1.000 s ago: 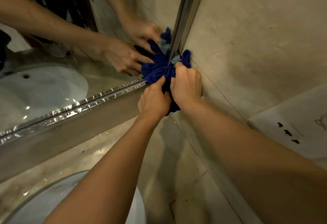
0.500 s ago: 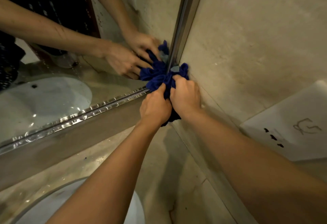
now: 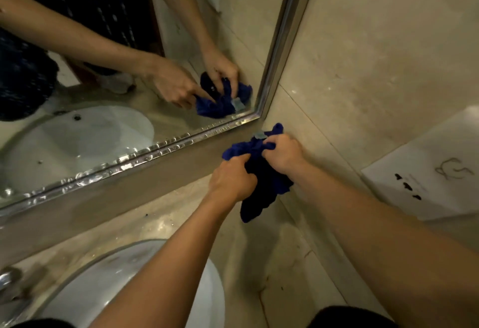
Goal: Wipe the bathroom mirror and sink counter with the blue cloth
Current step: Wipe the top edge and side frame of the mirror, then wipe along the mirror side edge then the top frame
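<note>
The mirror (image 3: 129, 73) is filling the upper left of the view, its silver frame running down to a lower right corner, and it is reflecting a white sink, two arms and a bunched cloth. Below it the desk (image 3: 160, 226), a mottled beige stone top, is carrying the sink (image 3: 114, 283) at the bottom left. A beige tiled wall (image 3: 375, 55) is closing off the right side.

The blue cloth (image 3: 261, 180) is sitting in the air just off the mirror's lower right corner, above the desk and close to the wall, not touching the glass. The left hand (image 3: 232, 180) is clenching one bunch of it, and the right hand (image 3: 282, 152) is gripping another bunch beside it, knuckles nearly meeting.

The person seems to be regathering or wringing the cloth between wiping passes. The next move likely calls for flattening it into a pad and pressing it to the glass or desk.
</note>
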The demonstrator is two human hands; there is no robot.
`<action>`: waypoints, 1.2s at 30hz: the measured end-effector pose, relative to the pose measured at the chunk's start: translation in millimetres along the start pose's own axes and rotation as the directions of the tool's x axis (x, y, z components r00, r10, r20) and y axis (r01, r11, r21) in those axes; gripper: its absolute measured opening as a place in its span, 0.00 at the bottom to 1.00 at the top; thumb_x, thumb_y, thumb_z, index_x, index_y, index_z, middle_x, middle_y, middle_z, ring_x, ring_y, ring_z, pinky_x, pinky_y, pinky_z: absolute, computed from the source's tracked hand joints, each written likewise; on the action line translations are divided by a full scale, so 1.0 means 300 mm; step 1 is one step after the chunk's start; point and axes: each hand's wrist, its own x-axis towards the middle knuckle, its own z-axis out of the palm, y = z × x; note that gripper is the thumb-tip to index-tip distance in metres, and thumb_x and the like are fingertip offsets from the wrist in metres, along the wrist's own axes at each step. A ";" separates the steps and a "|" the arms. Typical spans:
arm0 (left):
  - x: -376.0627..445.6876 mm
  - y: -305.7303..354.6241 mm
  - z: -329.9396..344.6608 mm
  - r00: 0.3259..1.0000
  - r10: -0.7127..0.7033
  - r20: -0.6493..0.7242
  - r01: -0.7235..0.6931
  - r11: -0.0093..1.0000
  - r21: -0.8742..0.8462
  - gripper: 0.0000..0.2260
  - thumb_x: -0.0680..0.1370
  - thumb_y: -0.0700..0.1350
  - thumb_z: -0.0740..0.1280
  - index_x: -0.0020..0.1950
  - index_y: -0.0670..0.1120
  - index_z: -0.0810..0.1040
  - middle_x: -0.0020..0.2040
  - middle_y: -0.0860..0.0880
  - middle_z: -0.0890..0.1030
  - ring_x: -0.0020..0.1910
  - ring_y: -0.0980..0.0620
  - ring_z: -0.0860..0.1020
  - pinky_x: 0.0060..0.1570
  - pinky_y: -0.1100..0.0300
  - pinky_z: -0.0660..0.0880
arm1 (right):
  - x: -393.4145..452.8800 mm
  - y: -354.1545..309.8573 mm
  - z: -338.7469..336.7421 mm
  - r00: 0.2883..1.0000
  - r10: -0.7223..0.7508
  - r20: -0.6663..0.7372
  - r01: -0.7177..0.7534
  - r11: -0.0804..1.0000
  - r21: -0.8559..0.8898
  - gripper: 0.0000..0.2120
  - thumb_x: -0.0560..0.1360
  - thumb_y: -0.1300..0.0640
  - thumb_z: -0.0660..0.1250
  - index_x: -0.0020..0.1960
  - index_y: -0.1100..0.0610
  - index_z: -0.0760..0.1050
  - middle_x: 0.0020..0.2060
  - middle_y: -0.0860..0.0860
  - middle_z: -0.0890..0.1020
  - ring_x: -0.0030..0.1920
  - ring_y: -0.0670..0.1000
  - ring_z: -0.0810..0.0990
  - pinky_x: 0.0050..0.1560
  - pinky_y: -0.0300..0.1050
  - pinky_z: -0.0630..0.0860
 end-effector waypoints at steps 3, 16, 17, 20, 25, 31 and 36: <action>-0.070 -0.008 -0.022 0.985 0.004 -0.172 -0.036 0.982 -0.186 0.22 0.79 0.49 0.65 0.73 0.54 0.71 0.68 0.48 0.77 0.68 0.43 0.72 0.64 0.54 0.70 | -0.041 -0.046 -0.034 0.999 -0.016 -0.034 0.019 0.994 0.111 0.09 0.74 0.58 0.67 0.53 0.52 0.80 0.53 0.55 0.82 0.56 0.58 0.79 0.56 0.48 0.75; -0.395 -0.268 -0.318 0.963 -0.268 -0.020 0.047 0.241 -0.969 0.09 0.79 0.36 0.65 0.53 0.47 0.82 0.40 0.47 0.84 0.38 0.49 0.80 0.41 0.57 0.75 | -0.303 -0.292 -0.048 0.940 -0.069 0.335 -0.234 0.584 0.778 0.10 0.75 0.65 0.63 0.52 0.56 0.81 0.45 0.55 0.85 0.44 0.50 0.82 0.40 0.40 0.78; -0.417 -0.289 -0.338 0.958 -0.286 0.006 0.073 0.224 -0.972 0.10 0.79 0.35 0.64 0.54 0.48 0.82 0.41 0.47 0.84 0.39 0.49 0.81 0.41 0.57 0.76 | -0.318 -0.312 -0.046 0.924 -0.094 0.371 -0.262 0.550 0.793 0.11 0.76 0.64 0.63 0.54 0.55 0.81 0.47 0.54 0.85 0.44 0.49 0.83 0.39 0.39 0.78; -0.487 -0.364 -0.387 0.939 -0.338 0.071 0.144 0.198 -0.969 0.14 0.80 0.34 0.61 0.59 0.48 0.81 0.49 0.44 0.85 0.44 0.48 0.82 0.47 0.57 0.78 | -0.363 -0.375 -0.019 0.850 -0.190 0.491 -0.339 0.514 0.788 0.16 0.78 0.62 0.62 0.60 0.46 0.79 0.51 0.52 0.85 0.49 0.49 0.84 0.42 0.42 0.79; -0.589 -0.462 -0.466 0.896 -0.431 0.102 0.157 0.093 -0.983 0.12 0.79 0.35 0.64 0.58 0.47 0.81 0.44 0.46 0.86 0.38 0.52 0.83 0.35 0.63 0.81 | -0.405 -0.522 0.058 0.751 -0.322 0.576 -0.386 0.493 0.780 0.18 0.80 0.60 0.62 0.63 0.40 0.77 0.55 0.52 0.84 0.53 0.49 0.84 0.41 0.42 0.80; -0.782 -0.592 -0.549 0.774 -0.632 -0.022 0.028 0.069 -0.997 0.08 0.79 0.39 0.65 0.51 0.46 0.84 0.44 0.48 0.86 0.38 0.54 0.83 0.37 0.64 0.79 | -0.482 -0.675 0.204 0.519 -0.490 0.701 -0.462 0.529 0.712 0.25 0.73 0.58 0.69 0.65 0.37 0.73 0.56 0.51 0.84 0.54 0.51 0.84 0.46 0.43 0.82; -1.036 -0.654 -0.645 0.611 -0.763 -0.209 0.144 0.367 -0.919 0.08 0.80 0.40 0.67 0.52 0.49 0.85 0.48 0.50 0.86 0.46 0.54 0.81 0.44 0.62 0.75 | -0.669 -0.861 0.364 0.466 -0.419 0.779 -0.452 0.644 0.617 0.14 0.75 0.62 0.68 0.58 0.50 0.80 0.47 0.53 0.86 0.46 0.52 0.85 0.43 0.47 0.80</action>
